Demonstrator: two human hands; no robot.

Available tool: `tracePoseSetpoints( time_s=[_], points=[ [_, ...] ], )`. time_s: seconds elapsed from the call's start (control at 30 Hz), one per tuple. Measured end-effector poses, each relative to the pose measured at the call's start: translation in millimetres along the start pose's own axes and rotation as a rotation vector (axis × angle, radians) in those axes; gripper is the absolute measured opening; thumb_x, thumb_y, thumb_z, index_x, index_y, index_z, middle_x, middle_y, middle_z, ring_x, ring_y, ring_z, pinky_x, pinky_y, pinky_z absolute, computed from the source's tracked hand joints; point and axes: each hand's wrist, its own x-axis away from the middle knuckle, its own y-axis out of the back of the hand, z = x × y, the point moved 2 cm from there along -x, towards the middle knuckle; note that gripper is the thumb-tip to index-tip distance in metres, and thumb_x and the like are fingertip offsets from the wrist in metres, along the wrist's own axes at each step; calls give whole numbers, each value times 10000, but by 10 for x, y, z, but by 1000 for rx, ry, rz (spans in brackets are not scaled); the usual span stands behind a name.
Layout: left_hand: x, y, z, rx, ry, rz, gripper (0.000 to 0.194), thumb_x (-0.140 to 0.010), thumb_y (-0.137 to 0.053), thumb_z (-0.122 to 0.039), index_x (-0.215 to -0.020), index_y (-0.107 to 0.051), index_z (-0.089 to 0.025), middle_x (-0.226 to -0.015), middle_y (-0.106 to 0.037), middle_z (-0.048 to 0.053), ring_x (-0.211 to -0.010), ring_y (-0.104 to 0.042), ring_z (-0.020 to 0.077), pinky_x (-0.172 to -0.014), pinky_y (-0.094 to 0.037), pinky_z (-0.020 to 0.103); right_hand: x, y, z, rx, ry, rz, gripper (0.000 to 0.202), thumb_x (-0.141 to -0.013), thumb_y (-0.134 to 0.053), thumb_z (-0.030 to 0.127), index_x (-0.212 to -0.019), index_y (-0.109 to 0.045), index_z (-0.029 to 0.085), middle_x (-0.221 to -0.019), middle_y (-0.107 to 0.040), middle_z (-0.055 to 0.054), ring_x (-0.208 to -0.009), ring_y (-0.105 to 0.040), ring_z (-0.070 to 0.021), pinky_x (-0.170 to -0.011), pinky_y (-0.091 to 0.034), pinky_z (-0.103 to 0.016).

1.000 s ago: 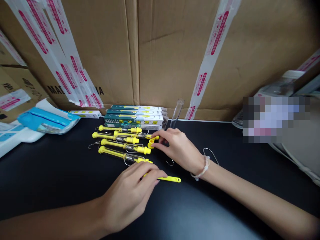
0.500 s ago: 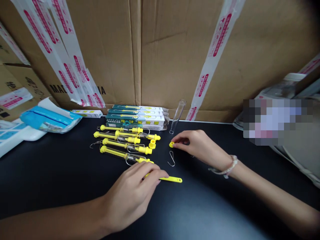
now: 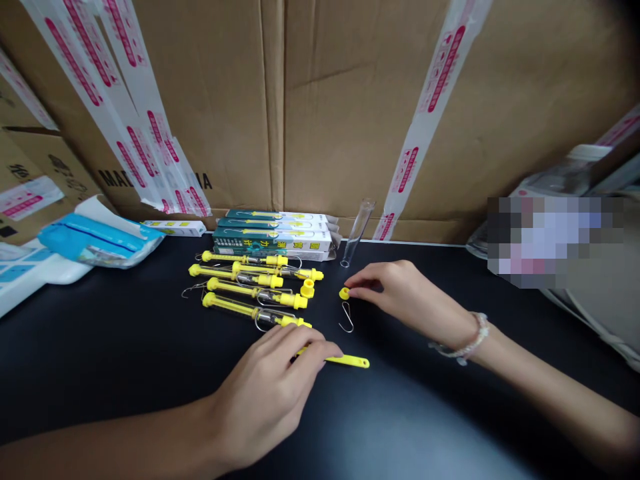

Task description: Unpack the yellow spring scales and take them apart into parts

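Observation:
My left hand (image 3: 285, 380) is closed on a flat yellow plastic strip (image 3: 353, 361) with a hole at its end, low over the black table; its other end is hidden under my fingers. Between thumb and fingertips, my right hand (image 3: 395, 290) pinches a small yellow cap (image 3: 344, 293) at the tabletop. Just below that cap lies a bent wire hook (image 3: 347, 318). Another yellow cap (image 3: 307, 289) sits to the left. Several yellow spring scales (image 3: 255, 292) with clear tubes and wire hooks lie side by side beyond my left hand.
Behind the scales, several printed boxes (image 3: 275, 235) are stacked against a cardboard wall (image 3: 340, 133). A clear tube (image 3: 358, 233) leans there. At the left lie a blue packet (image 3: 107, 237) and a white power strip (image 3: 55, 267). A plastic bottle (image 3: 560, 175) stands at the right.
The cap in my right hand has turned a little, its opening less visible now. Both hands keep their grips; the whole view has shifted slightly.

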Motion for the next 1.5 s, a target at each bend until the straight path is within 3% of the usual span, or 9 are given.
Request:
tracePoseSetpoints(
  time_s=[0.1, 0.2, 0.33, 0.43, 0.57, 0.83, 1.17, 1.33, 1.5],
  points=[
    [-8, 12, -8, 4, 4, 11, 323, -926, -471, 16, -1124, -626, -187, -1022, -692, 37, -926, -649, 203, -848, -539, 361, 29, 100, -55, 33, 18, -40, 180, -929, -652, 178, -987, -811, 240, -997, -816, 13, -919, -765, -214, -845, -570, -297],
    [-25, 14, -15, 2, 12, 11, 293, -945, -478, -4, -1115, -627, -192, -1013, -695, 27, -909, -651, 195, -833, -529, 352, 101, 201, -192, 47, 20, -85, 160, -920, -675, 266, -1012, -804, 242, -984, -814, 0, -882, -762, -219, -796, -573, -305],
    [-40, 3, -14, -1, 23, 0, 253, -969, -486, -43, -1113, -631, -193, -1014, -695, 27, -916, -653, 189, -851, -527, 337, 230, 208, -419, -1, 20, 17, 299, -785, -810, 387, -1039, -784, 232, -905, -793, -10, -769, -731, -196, -693, -568, -290],
    [-43, -7, -13, -6, 24, -6, 255, -973, -480, -48, -1112, -637, -194, -1009, -691, 27, -908, -653, 182, -855, -525, 324, 305, 143, -490, -55, 26, 60, 210, -812, -773, 304, -1004, -775, 217, -919, -782, -19, -757, -719, -170, -700, -573, -271],
    [-46, -8, -17, -2, 32, -8, 265, -972, -476, -39, -1113, -638, -195, -1016, -688, 25, -925, -653, 173, -870, -514, 312, 338, 47, -388, -103, 80, 30, 151, -875, -653, 185, -979, -759, 214, -917, -773, -26, -761, -716, -159, -720, -580, -268],
    [-35, -11, -20, 7, 36, 5, 263, -969, -492, -36, -1124, -630, -198, -1030, -681, 21, -944, -645, 167, -886, -494, 301, 327, -114, -186, -149, 182, -33, 199, -898, -611, 114, -1051, -715, 186, -996, -749, -51, -814, -709, -157, -759, -573, -279],
    [-56, -2, -32, 6, 32, -4, 252, -971, -490, -42, -1114, -628, -197, -1019, -683, 22, -921, -652, 175, -859, -508, 315, 347, -68, -159, -148, 191, -40, 199, -894, -675, 139, -1082, -706, 193, -1040, -731, -54, -799, -686, -156, -753, -574, -284],
    [-48, -11, -31, 4, 35, -3, 247, -978, -483, -55, -1106, -636, -201, -1013, -685, 22, -922, -654, 175, -857, -511, 315, 408, -50, -51, -7, 423, -84, 222, -940, -676, 308, -1137, -721, 216, -1113, -745, -78, -994, -625, -240, -873, -536, -402],
    [-41, -5, -17, -11, 29, -7, 251, -989, -465, -67, -1107, -641, -201, -1011, -690, 27, -934, -660, 175, -867, -519, 310, 478, -124, 102, 204, 606, -156, 215, -1016, -550, 250, -1039, -749, 171, -991, -774, -89, -915, -595, -238, -742, -454, -385]
  ],
)
